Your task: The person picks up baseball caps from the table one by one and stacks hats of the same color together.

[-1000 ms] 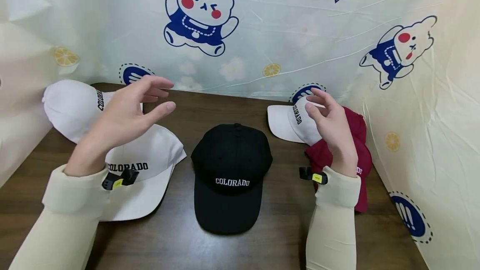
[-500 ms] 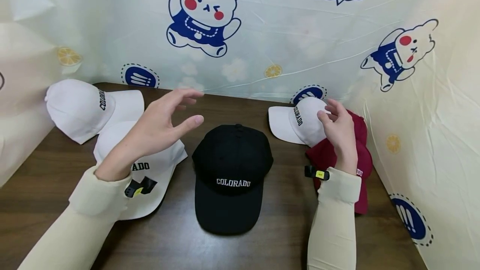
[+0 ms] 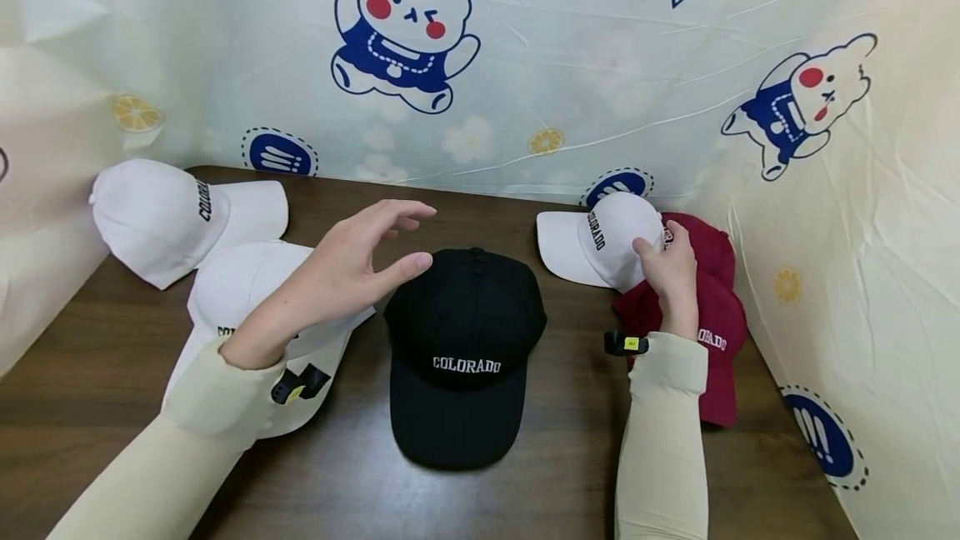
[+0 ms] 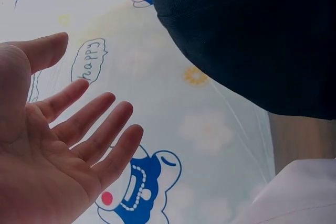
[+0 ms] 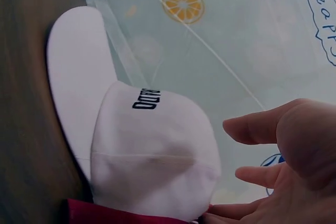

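Observation:
My right hand (image 3: 670, 269) is over the crown of the white cap (image 3: 617, 240) at the back right. In the right wrist view its thumb and fingers spread apart just off that crown, with no cap between them. My left hand (image 3: 348, 269) hovers, fingers loosely extended, over the front left white cap (image 3: 243, 277), its thumb at the left edge of the black cap (image 3: 465, 307). That cap sits at centre, brim toward me, with COLORADO in white letters. The left wrist view shows the palm bare beside the dark crown.
Two dark red caps, one in front (image 3: 723, 315) and one behind (image 3: 708, 244), lie beside the right-hand white cap. Another white cap (image 3: 150, 211) sits at the back left. A printed cloth (image 3: 510, 48) walls in the wooden table (image 3: 570, 440) behind and on both sides.
My left hand has moved right and slightly down, from over the left white caps to the edge of the black cap. My right hand has lowered toward the right-hand white cap.

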{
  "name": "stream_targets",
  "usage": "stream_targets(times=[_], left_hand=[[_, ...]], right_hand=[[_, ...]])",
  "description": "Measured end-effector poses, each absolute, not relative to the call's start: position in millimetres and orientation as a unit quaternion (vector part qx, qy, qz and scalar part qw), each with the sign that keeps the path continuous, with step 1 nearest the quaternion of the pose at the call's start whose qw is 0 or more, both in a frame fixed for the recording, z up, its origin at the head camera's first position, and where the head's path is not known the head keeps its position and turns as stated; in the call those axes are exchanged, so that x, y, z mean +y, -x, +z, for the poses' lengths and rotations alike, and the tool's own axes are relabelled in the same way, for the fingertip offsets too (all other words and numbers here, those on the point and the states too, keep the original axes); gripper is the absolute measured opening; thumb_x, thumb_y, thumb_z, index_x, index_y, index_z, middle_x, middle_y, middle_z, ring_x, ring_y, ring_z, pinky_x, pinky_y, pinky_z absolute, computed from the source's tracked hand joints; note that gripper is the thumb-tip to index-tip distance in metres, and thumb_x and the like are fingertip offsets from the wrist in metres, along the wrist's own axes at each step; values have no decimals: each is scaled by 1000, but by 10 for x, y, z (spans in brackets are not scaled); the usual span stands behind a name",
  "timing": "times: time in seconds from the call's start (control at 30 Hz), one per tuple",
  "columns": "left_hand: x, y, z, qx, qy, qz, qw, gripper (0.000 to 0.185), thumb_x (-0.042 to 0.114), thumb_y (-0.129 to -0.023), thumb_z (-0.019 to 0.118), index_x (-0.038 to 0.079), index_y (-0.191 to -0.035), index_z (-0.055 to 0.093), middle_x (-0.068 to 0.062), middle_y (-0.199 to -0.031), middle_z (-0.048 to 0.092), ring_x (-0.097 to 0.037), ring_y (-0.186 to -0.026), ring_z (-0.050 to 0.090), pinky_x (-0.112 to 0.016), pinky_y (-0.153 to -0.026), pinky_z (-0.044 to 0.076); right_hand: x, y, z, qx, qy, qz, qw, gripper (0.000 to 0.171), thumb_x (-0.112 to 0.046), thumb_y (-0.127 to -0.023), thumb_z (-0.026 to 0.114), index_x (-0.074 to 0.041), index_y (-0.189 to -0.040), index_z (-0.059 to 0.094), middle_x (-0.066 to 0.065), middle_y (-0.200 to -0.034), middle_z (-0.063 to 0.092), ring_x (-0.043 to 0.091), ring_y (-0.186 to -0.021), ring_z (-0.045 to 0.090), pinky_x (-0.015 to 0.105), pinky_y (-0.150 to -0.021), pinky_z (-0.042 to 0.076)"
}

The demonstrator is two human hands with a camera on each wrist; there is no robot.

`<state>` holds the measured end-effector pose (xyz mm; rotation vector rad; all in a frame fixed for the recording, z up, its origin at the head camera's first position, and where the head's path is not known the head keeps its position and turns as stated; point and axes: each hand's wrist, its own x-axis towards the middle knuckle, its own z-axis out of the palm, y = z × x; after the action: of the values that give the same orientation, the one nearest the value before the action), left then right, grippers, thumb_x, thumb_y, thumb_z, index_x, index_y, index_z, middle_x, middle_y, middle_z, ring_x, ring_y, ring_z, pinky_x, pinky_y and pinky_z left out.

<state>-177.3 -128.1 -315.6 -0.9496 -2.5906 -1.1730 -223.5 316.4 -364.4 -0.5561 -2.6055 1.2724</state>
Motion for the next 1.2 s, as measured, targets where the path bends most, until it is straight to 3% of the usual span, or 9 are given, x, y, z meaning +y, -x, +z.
stream_targets(times=[0.13, 0.43, 0.73, 1.0, 1.2], left_hand=[[-1279, 1778, -3151, -861, 313, -395, 74, 54, 28, -102, 74, 14, -151, 54, -6, -151, 58, -28, -131, 61, -53, -110, 49], [-1282, 1788, -3142, -862, 311, -396, 65, 52, 28, -104, 71, 15, -151, 54, -7, -149, 59, -30, -131, 61, -55, -110, 48], [-1331, 1800, -3126, -863, 308, -393, 75, 52, 27, -104, 72, 13, -150, 54, -7, -148, 61, -30, -130, 62, -54, -109, 49], [-1362, 1793, -3095, -865, 303, -394, 69, 51, 27, -105, 70, 12, -151, 54, -10, -149, 60, -31, -132, 60, -55, -111, 48], [-1378, 1802, -3092, -868, 293, -392, 81, 51, 28, -105, 70, 12, -151, 54, -9, -148, 61, -30, -131, 61, -55, -110, 48]], right_hand=[[3162, 2245, -3673, -875, 189, 440, 72, 78, -23, -106, 58, -4, -169, 16, 22, -173, 25, 37, -157, 29, 55, -126, 28], [3134, 2263, -3707, -849, 197, 487, 63, 79, -17, -103, 67, -2, -166, 23, 27, -153, 45, 35, -138, 46, 49, -118, 42], [3070, 2341, -3700, -797, 188, 574, 12, 84, -20, -103, 71, -7, -169, 20, 18, -168, 35, 31, -147, 43, 47, -122, 38], [2979, 2313, -3594, -773, 158, 611, 60, 59, -18, -104, 70, -3, -156, 46, 19, -149, 58, 22, -127, 58, 46, -120, 42], [2892, 2250, -3423, -752, 120, 635, 129, 53, -11, -101, 72, -4, -150, 53, 16, -138, 64, 19, -119, 61, 45, -112, 46]])
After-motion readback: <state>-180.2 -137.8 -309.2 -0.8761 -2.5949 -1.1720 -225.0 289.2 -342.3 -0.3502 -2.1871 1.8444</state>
